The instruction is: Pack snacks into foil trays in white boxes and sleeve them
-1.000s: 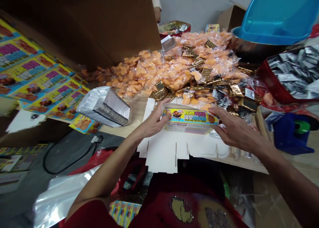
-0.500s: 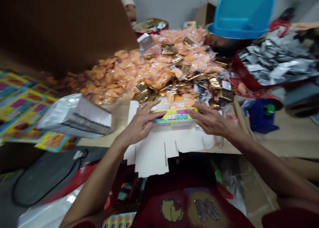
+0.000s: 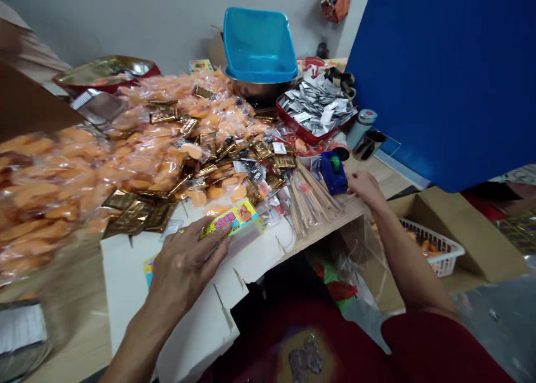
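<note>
My left hand (image 3: 184, 257) lies over a small printed carton (image 3: 238, 218) in yellow, pink and blue, gripping it and hiding its middle. Beneath the carton, flat white cardboard blanks (image 3: 201, 327) with slotted flaps hang over the table edge. My right hand (image 3: 366, 187) is at the right, close beside a blue tape dispenser (image 3: 334, 173) with a green core. Its fingers are drawn together; whatever is between them is too small to make out.
Orange pieces in clear bags (image 3: 159, 148) and gold packets (image 3: 140, 212) heap across the table. Wooden sticks (image 3: 314, 199) lie beside the dispenser. Behind are a red tray (image 3: 310, 137) of silver sachets and a blue basin (image 3: 259, 42). A white basket (image 3: 448, 263) stands lower right.
The view has swung to the right. My right hand has let go of the carton and moved right to the tape dispenser. My left hand stays on the carton.
</note>
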Motion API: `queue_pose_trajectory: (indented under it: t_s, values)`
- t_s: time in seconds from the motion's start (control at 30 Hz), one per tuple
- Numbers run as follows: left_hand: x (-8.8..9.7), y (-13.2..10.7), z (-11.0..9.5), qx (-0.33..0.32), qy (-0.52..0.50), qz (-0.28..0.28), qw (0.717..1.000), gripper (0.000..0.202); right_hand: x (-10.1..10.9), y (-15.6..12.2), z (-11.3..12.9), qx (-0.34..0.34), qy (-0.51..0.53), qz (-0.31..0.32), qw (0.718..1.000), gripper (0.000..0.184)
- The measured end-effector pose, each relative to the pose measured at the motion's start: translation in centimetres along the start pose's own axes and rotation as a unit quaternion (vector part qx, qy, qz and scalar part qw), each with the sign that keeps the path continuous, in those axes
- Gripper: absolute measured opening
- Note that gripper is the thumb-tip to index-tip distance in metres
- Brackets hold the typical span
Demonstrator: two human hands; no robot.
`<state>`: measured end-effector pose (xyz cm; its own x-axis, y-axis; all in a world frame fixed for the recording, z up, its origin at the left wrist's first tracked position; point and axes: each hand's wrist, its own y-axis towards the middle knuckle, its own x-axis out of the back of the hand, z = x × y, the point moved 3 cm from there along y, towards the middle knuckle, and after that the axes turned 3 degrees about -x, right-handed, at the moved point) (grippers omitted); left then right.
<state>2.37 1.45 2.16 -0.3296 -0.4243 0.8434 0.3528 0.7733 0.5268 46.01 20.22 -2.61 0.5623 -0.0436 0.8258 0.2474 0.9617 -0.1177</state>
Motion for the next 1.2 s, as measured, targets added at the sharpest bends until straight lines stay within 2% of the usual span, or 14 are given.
queue_pose_trajectory:
  t_s: [0.07, 0.13, 0.23, 0.33, 0.43, 0.53, 0.73, 0.87, 0.97, 1.03, 1.1, 1.2]
  values:
    - [0.0, 0.1, 0.0, 0.007, -0.008, -0.001, 1.0, 0.027, -0.8, 0.8, -1.1, -0.053, 0.055, 0.029, 0.997, 0.021]
    - [0.0, 0.1, -0.1, 0.014, -0.014, -0.003, 1.0, 0.028, -1.4, 0.6, -0.9, -0.079, 0.118, 0.052, 0.989, 0.018]
    - [-0.1, -0.1, -0.2, 0.018, -0.012, -0.001, 1.0, 0.028, -1.0, -0.5, -0.3, -0.08, 0.185, 0.106, 0.974, 0.011]
    - [-0.1, -0.3, -0.3, 0.02, -0.007, 0.0, 1.0, 0.028, 0.3, -1.6, -0.6, -0.069, 0.222, 0.157, 0.96, 0.009]
    - [-0.1, -0.4, -0.3, 0.028, -0.011, 0.008, 1.0, 0.028, 1.3, -2.2, -1.7, -0.055, 0.275, 0.168, 0.945, 0.022]
    - [-0.1, -0.3, -0.4, 0.04, -0.025, 0.013, 0.999, 0.029, 0.5, -2.9, -2.8, -0.036, 0.322, 0.15, 0.934, 0.034]
    - [-0.1, -0.3, -0.6, 0.049, -0.03, 0.003, 0.998, 0.027, -3.7, -4.8, -4.5, -0.054, 0.297, 0.04, 0.953, 0.039]
    - [0.1, -0.1, -1.3, 0.056, -0.052, 0.006, 0.997, 0.029, -2.9, -6.7, -4.7, -0.026, 0.254, -0.039, 0.966, 0.026]
    - [0.2, -0.1, -1.9, 0.055, -0.071, 0.001, 0.996, 0.027, -2.1, -9.7, -1.6, 0.065, 0.192, -0.072, 0.977, 0.016]
    - [0.1, -0.3, -2.2, 0.057, -0.072, -0.018, 0.996, 0.022, -3.1, -12.7, 2.4, 0.15, 0.202, 0.008, 0.968, 0.012]
    - [0.1, -0.5, -2.4, 0.06, -0.065, -0.037, 0.995, 0.018, -5.0, -16.3, 7.2, 0.223, 0.257, 0.12, 0.933, 0.012]
    - [0.0, -0.8, -2.9, 0.056, -0.043, -0.054, 0.996, 0.015, -7.9, -20.5, 13.4, 0.289, 0.33, 0.219, 0.872, 0.025]
